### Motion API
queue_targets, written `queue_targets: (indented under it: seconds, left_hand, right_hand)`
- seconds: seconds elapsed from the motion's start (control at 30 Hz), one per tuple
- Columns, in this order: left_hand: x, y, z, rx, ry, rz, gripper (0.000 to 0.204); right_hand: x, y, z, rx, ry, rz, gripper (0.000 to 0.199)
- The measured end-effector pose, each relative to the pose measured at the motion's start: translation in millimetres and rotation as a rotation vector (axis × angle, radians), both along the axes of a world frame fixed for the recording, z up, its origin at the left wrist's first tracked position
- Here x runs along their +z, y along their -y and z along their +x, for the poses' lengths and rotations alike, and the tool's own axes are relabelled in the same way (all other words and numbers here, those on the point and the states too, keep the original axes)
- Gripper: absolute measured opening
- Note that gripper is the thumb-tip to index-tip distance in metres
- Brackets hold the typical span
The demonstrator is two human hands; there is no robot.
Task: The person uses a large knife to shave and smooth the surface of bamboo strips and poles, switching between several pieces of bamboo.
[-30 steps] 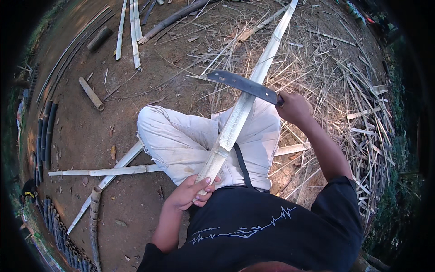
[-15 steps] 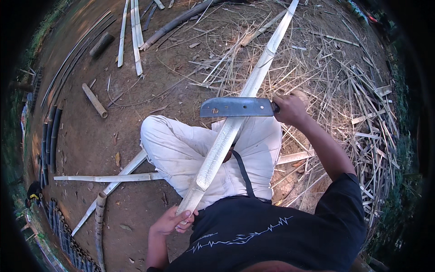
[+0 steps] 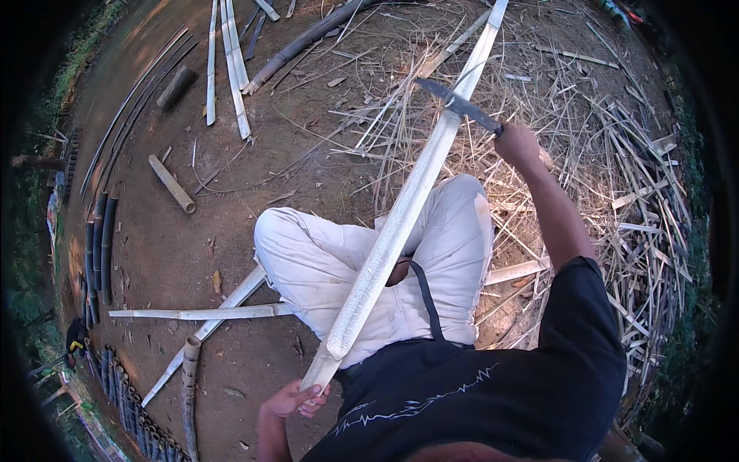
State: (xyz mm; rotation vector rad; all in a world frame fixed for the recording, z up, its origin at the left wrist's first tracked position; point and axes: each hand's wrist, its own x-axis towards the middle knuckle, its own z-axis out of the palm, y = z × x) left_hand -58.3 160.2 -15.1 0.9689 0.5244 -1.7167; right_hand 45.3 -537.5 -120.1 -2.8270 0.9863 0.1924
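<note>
1. Left hand (image 3: 296, 398), lower centre, grips the near end of a long pale split bamboo strip (image 3: 400, 223) running diagonally to the upper right;
2. Right hand (image 3: 517, 145) clenches a dark-bladed knife (image 3: 459, 105), its blade laid across the strip

An outdoor bamboo-splitting yard on bare packed earth (image 3: 192, 254) — no floor, no bench. Marked as such by the heap of dry shavings and splinters (image 3: 616, 200) to the right, pale split strips (image 3: 231, 69) laid out at the top, short cut poles (image 3: 171, 183), and dark bamboo lengths (image 3: 98, 246) stacked along the left edge — grass beyond.
</note>
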Motion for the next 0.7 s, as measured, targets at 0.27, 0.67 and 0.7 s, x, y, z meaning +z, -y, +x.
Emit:
queue_targets:
  seconds: [0.27,0.67,0.7]
  left_hand:
    - [-1.9,-0.9,-8.4,-0.013,0.064,-0.024,0.037]
    - [-11.1,-6.6,32.0,-0.116,0.236,-0.086,0.040]
    - [-21.4,-17.7,33.9,-0.176,0.271,-0.104,0.043]
  right_hand:
    - [-8.0,-19.2,-55.0,-0.277,0.180,0.117,0.030]
    - [-6.1,-200.3,-196.1,-0.504,0.412,0.277,0.026]
    - [-11.8,-198.6,-199.2,-0.520,0.452,0.325,0.028]
